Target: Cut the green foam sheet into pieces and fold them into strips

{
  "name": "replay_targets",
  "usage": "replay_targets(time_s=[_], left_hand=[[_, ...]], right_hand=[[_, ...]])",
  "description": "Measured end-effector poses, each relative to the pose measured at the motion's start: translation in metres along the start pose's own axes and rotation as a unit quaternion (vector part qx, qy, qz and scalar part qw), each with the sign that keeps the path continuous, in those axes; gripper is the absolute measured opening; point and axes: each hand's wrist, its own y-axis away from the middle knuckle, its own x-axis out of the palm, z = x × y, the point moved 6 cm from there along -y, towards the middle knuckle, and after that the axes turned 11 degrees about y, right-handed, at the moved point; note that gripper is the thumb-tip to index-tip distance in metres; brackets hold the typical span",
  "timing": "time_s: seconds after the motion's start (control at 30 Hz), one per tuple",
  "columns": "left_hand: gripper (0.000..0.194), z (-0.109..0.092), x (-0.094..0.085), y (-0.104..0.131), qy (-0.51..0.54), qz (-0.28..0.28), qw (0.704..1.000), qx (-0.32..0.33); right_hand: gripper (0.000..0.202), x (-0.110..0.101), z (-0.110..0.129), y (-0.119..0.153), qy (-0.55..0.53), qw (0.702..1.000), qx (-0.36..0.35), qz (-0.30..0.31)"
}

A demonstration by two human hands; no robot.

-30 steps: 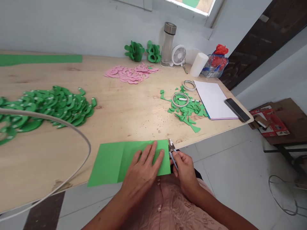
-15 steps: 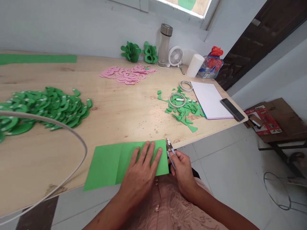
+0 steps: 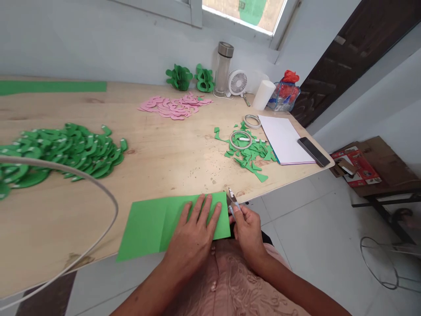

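A folded strip of green paper [image 3: 144, 228] lies along the table's front edge, its lower left corner jutting past it. A crease crosses it left of my left hand [image 3: 194, 232], which presses flat on the paper with its fingers spread. Just beyond the paper's right end, my right hand [image 3: 248, 228] is closed around a pair of scissors [image 3: 234, 202]. Their metal tips point up and away from me, close to the paper's upper right corner. My fingers partly hide the handles.
Green paper scraps [image 3: 251, 153] lie beyond my right hand, with a tape roll [image 3: 241, 148] on them. White sheets [image 3: 286, 138] and a phone [image 3: 313, 152] sit at the right. Green cut-outs [image 3: 82, 149] pile up left, behind a cable [image 3: 110, 193]; pink cut-outs [image 3: 173, 107] lie farther back.
The view has tilted up slightly. Both hands, the green paper and the scissors keep nearly the same places relative to each other.
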Motion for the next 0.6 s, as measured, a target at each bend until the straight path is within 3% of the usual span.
replay_targets(time_s=[0.13,0.37,0.6], left_hand=[[0.048,-0.001,0.001,0.001,-0.008,0.004,1.000,-0.005],[0.053,0.006,-0.006,0.000,-0.007,-0.027,0.999,-0.030],[0.054,0.034,-0.017,-0.028,-0.039,-0.065,0.989,-0.124]], right_hand=[[0.042,-0.032,0.006,-0.004,-0.020,0.995,-0.019,-0.100],[0.041,-0.030,0.001,0.002,-0.054,0.997,-0.016,-0.047],[0.036,-0.029,0.022,-0.005,-0.085,0.995,-0.053,-0.020]])
